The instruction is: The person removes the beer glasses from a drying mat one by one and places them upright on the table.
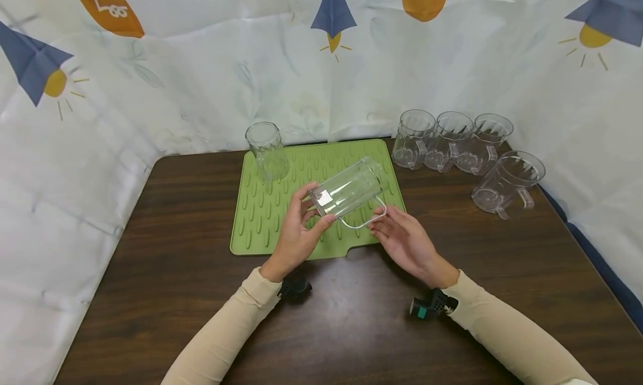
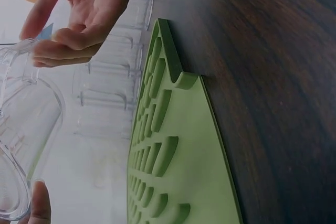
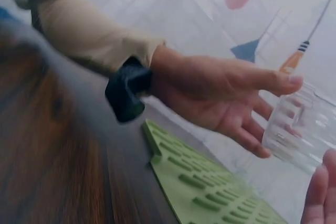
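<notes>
A clear glass mug [image 1: 346,189] is held tilted above the green mat [image 1: 261,229], its handle toward me. My left hand [image 1: 296,229] grips the mug's left end, thumb on the near side and fingers around the far side. My right hand [image 1: 404,240] pinches the handle between thumb and fingers at its right end. In the left wrist view the right hand [image 2: 86,22] is at the handle of the mug [image 2: 31,114]. The right wrist view shows the left hand [image 3: 220,95] around one end of the mug [image 3: 304,124].
Another clear mug [image 1: 268,153] stands upright on the mat's back left corner. Several more mugs stand on the dark wooden table [image 1: 176,251] at the back right, one mug [image 1: 509,181] nearer me. A patterned white curtain [image 1: 201,83] hangs behind the table.
</notes>
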`<state>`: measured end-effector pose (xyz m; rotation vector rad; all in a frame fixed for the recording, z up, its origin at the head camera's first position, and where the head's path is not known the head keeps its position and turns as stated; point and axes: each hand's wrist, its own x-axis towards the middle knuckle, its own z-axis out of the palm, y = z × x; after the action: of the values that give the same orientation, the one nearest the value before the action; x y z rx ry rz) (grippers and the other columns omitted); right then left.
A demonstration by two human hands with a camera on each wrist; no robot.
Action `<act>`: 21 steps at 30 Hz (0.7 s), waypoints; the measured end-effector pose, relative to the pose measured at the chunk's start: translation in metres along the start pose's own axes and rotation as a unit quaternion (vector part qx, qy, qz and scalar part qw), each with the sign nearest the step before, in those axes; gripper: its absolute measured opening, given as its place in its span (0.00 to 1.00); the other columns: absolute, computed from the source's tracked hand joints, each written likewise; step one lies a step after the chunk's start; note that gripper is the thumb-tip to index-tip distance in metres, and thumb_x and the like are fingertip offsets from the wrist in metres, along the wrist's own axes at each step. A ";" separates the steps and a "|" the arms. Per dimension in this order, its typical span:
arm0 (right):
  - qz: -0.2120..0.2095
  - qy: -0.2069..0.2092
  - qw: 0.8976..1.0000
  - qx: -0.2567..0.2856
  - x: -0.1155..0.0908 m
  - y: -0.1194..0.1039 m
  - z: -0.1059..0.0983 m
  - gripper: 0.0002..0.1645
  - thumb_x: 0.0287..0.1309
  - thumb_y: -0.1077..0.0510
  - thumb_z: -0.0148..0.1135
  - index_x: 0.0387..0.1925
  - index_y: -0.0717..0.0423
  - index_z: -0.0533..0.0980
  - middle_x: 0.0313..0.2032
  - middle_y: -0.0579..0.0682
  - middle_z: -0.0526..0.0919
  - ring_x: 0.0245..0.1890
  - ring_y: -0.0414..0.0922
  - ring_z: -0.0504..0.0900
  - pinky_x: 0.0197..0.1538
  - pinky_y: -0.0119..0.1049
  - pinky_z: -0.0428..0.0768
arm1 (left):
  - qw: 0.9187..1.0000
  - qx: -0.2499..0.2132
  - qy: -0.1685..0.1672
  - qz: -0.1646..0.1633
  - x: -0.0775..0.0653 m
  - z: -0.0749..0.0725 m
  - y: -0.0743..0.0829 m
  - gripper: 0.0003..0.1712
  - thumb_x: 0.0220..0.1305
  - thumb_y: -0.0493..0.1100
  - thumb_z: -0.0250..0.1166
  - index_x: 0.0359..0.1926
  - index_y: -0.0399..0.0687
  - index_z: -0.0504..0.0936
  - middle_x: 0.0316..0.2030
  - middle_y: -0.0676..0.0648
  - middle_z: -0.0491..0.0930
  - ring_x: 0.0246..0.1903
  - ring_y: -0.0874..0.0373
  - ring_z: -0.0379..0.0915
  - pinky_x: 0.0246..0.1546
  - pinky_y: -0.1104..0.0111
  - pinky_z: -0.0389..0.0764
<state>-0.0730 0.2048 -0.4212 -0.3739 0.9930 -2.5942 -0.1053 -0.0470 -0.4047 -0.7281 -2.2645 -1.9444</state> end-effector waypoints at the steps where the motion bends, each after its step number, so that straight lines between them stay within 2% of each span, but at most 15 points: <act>1: -0.002 -0.013 1.000 0.013 0.000 0.001 0.000 0.21 0.84 0.54 0.39 0.51 0.54 0.80 0.48 0.45 0.86 0.51 0.41 0.85 0.61 0.31 0.83 | 1.000 -0.002 -0.002 -0.001 0.000 0.001 0.000 0.42 0.70 0.32 0.66 0.77 0.39 0.55 0.72 0.35 0.63 0.67 0.38 0.73 0.63 0.45 0.80; 5: -0.005 -0.039 0.997 0.064 0.001 0.004 -0.002 0.23 0.84 0.54 0.37 0.53 0.56 0.79 0.49 0.47 0.86 0.53 0.43 0.85 0.65 0.32 0.81 | 1.000 -0.012 -0.007 -0.007 0.000 0.003 0.000 0.41 0.71 0.33 0.65 0.78 0.43 0.54 0.73 0.35 0.62 0.68 0.38 0.72 0.64 0.42 0.79; 11: 0.006 -0.038 0.992 0.123 0.006 0.010 0.003 0.27 0.85 0.48 0.33 0.51 0.56 0.79 0.47 0.48 0.88 0.54 0.45 0.86 0.67 0.33 0.80 | 1.000 -0.021 -0.010 -0.013 0.002 0.006 0.000 0.41 0.71 0.34 0.66 0.78 0.44 0.55 0.73 0.36 0.62 0.69 0.38 0.72 0.64 0.41 0.79; 16: 0.002 -0.026 0.989 0.145 0.007 0.013 0.006 0.32 0.84 0.45 0.29 0.48 0.55 0.79 0.45 0.48 0.88 0.52 0.45 0.86 0.67 0.33 0.80 | 0.999 -0.023 -0.011 -0.019 0.002 0.007 -0.001 0.41 0.71 0.35 0.66 0.78 0.45 0.55 0.74 0.37 0.62 0.68 0.38 0.72 0.64 0.42 0.79; 21: 0.002 0.008 0.989 0.151 0.008 0.013 0.011 0.33 0.84 0.43 0.27 0.45 0.54 0.78 0.41 0.48 0.87 0.48 0.45 0.86 0.63 0.33 0.82 | 0.999 -0.022 -0.014 -0.026 0.002 0.007 -0.002 0.42 0.71 0.36 0.66 0.78 0.43 0.54 0.74 0.37 0.62 0.68 0.38 0.72 0.63 0.42 0.79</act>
<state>-0.0732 0.1861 -0.4218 -0.2720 0.5895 -2.6902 -0.1062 -0.0402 -0.4067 -0.7117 -2.2860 -2.0261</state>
